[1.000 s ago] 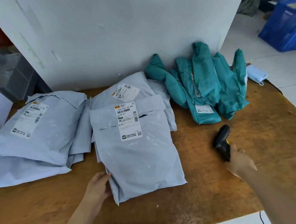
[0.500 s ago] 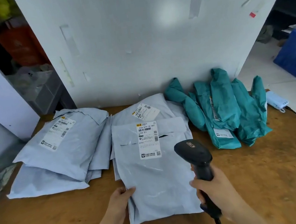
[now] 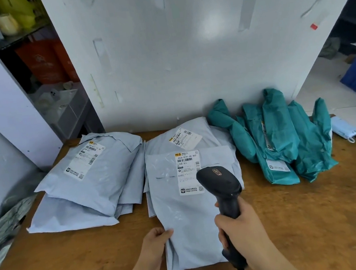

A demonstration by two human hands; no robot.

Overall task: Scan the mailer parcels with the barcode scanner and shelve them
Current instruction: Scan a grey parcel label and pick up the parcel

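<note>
Since the earlier frame the black handheld barcode scanner [image 3: 221, 185] sits nearer the white shipping label [image 3: 188, 172]. The right hand [image 3: 241, 230] grips its handle at lower centre; the left hand [image 3: 157, 241] pinches the pale grey plastic mailer parcel [image 3: 183, 213] lying flat on the brown wooden table [image 3: 319, 218].

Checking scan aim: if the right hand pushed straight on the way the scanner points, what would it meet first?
Probably the white label on the front grey mailer; the scanner in the right hand hangs over it, height unclear.

Scanner [image 3: 220, 182] over centre mailer [image 3: 191, 223], mailer stack [image 3: 92, 182] left
</note>
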